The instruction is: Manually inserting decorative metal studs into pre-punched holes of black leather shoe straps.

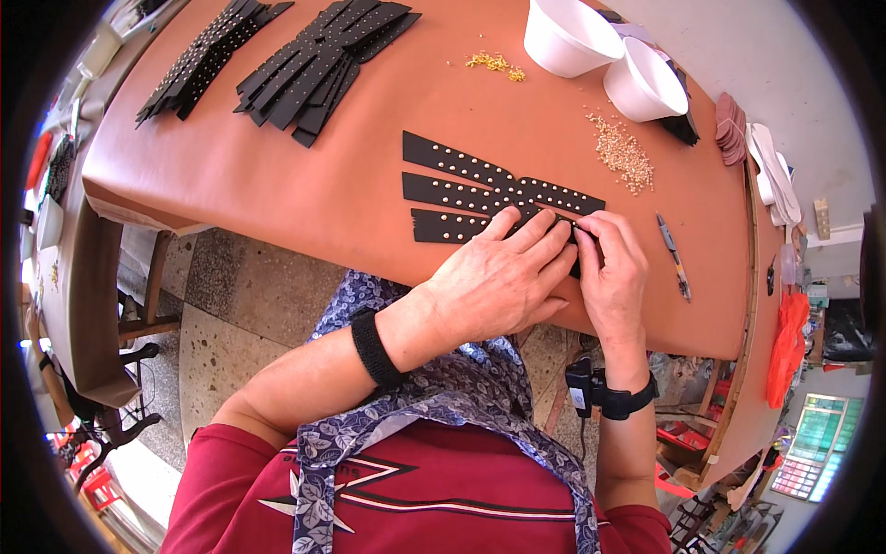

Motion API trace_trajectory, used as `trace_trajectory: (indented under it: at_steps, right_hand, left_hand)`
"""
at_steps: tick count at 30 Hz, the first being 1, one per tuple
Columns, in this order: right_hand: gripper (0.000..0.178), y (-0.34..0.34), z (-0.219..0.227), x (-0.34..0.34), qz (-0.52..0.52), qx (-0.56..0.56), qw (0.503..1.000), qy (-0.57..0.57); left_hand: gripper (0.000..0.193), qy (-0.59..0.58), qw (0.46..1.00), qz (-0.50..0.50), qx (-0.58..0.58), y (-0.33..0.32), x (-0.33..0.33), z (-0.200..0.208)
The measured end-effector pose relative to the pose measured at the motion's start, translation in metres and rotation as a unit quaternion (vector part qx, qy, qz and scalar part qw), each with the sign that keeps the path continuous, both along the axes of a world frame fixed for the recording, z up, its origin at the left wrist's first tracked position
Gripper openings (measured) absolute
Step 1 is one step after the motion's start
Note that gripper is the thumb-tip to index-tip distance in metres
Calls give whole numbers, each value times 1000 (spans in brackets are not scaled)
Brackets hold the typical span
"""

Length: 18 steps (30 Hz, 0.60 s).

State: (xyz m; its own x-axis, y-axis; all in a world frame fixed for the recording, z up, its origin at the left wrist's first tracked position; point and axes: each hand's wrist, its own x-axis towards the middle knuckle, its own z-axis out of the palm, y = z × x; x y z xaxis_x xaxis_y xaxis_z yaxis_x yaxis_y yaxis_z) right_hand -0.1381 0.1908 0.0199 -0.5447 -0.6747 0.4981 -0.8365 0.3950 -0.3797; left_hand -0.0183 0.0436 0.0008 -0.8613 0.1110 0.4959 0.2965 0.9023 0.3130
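Note:
A black strip piece (448, 191) lies on the brown-covered table, its several arms fanning to the left and joined near the middle. Rows of small pale studs dot it. My left hand (503, 277) rests over its near side, fingers stretched out and lying on the strips. At the near right part of the piece, my right hand (614, 263) has thumb and forefinger brought together in a pinch. Whatever sits between those fingertips is too small to make out. Both hands partly cover the lower right strips.
Beyond the piece lie a scatter of small gold studs (623, 155) and a little yellow heap (496, 65). Two white bowls (572, 42) stand at the back right. A pen (675, 257) lies right of my hands. Stacked studded black pieces (323, 69) occupy the far left.

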Motion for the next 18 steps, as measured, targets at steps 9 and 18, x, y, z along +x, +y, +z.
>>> trace_trajectory:
  at_steps: [9,18]
  right_hand:
    - [10,-5,10,-3,22,59,997,43]
    - [9,0,0,-3,0,-5,999,-33]
  left_hand:
    - [58,-8,1000,-1,1,0,0,0]
    - [56,-5,1000,0,4,0,0,-1]
